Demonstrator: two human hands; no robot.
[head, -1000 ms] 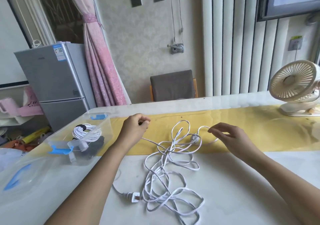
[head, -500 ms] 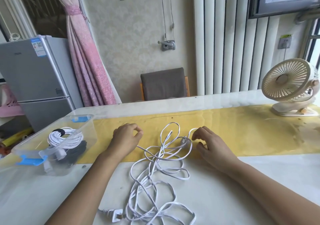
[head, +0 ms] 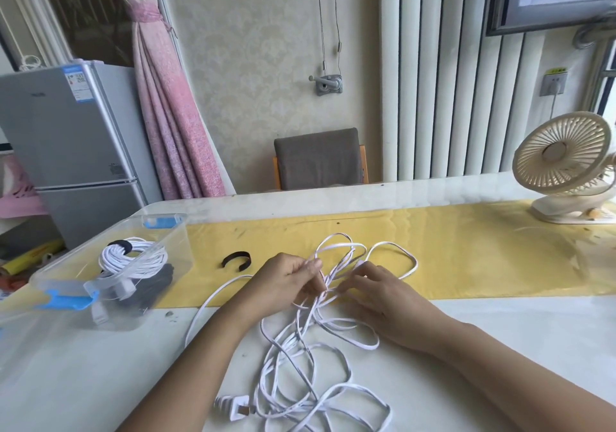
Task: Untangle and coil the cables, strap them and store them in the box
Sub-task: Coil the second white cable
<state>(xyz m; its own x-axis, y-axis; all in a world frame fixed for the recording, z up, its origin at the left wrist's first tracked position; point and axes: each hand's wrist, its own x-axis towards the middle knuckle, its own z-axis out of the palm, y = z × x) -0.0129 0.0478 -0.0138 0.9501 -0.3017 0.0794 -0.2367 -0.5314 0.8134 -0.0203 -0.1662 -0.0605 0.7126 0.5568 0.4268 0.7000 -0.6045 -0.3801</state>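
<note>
1. Fridge, upper left of the frame: blue-and-white sticker on its top corner, print too small to read
2. Tangled white cable, lower centre: flat, glossy, in loose crossed loops over the pale table and the yellow runner; white plug at the bottom edge
3. Left hand, centre: thumb and fingertips pinched together on raised strands
4. Right hand, just beside it: fingers curled, gripping strands
5. Clear box, left: blue latches, holds a coiled white cable bound in black
6. Black strap, loose on the runner, between box and hands
</note>
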